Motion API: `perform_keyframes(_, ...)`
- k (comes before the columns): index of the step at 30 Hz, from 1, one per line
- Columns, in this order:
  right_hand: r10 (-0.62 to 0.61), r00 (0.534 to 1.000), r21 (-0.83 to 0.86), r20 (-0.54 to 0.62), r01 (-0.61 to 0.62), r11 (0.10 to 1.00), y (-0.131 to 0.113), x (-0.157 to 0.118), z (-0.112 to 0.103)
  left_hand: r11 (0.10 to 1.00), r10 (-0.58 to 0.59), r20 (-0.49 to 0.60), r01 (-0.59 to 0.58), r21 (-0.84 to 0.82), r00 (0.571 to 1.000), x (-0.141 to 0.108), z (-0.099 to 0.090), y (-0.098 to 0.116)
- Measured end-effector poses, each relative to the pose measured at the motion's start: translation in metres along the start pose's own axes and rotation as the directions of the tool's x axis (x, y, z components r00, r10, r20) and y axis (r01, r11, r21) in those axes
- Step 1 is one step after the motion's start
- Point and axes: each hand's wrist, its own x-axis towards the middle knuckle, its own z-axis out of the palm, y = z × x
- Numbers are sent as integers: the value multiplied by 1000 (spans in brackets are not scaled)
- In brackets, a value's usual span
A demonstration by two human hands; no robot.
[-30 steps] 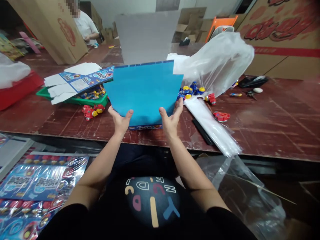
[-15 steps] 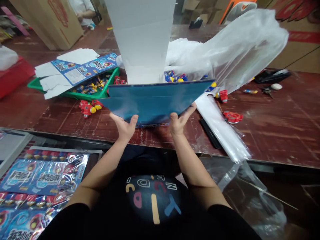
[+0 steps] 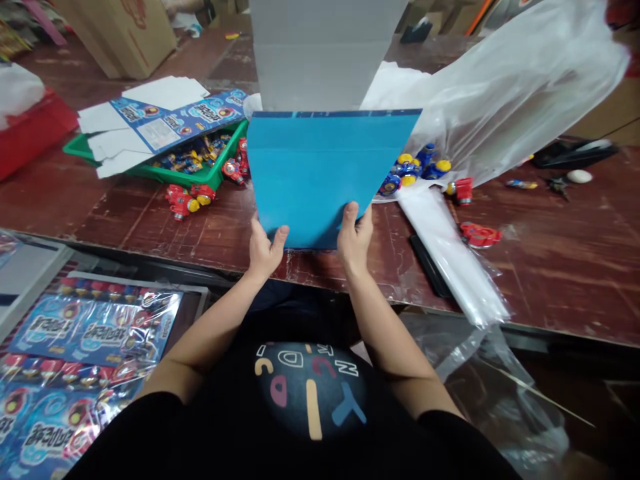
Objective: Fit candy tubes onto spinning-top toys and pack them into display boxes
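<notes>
We hold card (image 3: 333,177) by edges: left hand (image 3: 265,250) at its eight o'clock, right hand (image 3: 356,235) five, tray (image 3: 218,175) nine.

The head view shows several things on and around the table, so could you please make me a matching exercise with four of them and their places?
Things
1. green tray
2. blue cardboard panel
3. red box
4. flat white plastic bundle

Places
A. between the left hand and the right hand
B. reaching over the near edge of the table
C. partly under printed sheets
D. at the left edge of the picture

Right pairs: 1-C, 2-A, 3-D, 4-B
</notes>
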Motion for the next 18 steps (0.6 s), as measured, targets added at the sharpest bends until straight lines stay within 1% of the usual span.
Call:
perform_keyframes(3, -11, 995, 16, -100, 12, 1000, 6, -8, 1, 999, 30, 19, -30, 21, 999, 1, 1, -10)
perform_keyframes(5, -29, 991, 56, -132, 36, 998, 14, -7, 0, 998, 53, 51, -54, 21, 997, 11, -6, -11)
perform_keyframes(6, -37, 990, 73, -133, 47, 996, 18, -6, -1, 997, 75, 68, -76, 15, 995, 17, -11, -8)
perform_keyframes(7, -43, 992, 87, -118, 53, 995, 20, -6, -1, 993, 115, 76, -116, 4, 990, 24, -15, -3)
perform_keyframes(9, -35, 998, 99, -57, 41, 994, 24, -5, -1, 972, 236, 74, -236, -15, 969, 39, -22, 11)
perform_keyframes(10, -22, 999, 99, -23, 24, 995, 24, -5, 1, 957, 289, 61, -289, -16, 955, 47, -23, 17)
perform_keyframes(11, -5, 1000, 93, 9, 4, 996, 24, -4, 2, 948, 317, 45, -317, -10, 947, 55, -23, 21)
perform_keyframes(12, 16, 999, 83, 37, -19, 996, 23, -4, 4, 951, 310, 32, -310, 1, 950, 64, -22, 22)
perform_keyframes(14, 58, 994, 57, 93, -64, 996, 20, 1, 7, 976, 214, 53, -215, 24, 975, 80, -15, 13)
perform_keyframes(16, 100, 983, 20, 155, -104, 994, 17, 8, 9, 989, 125, 130, -134, 61, 984, 90, -7, -4)
perform_keyframes(18, 148, 969, -25, 197, -146, 989, 14, 17, 10, 984, 109, 205, -134, 113, 973, 95, -3, -20)
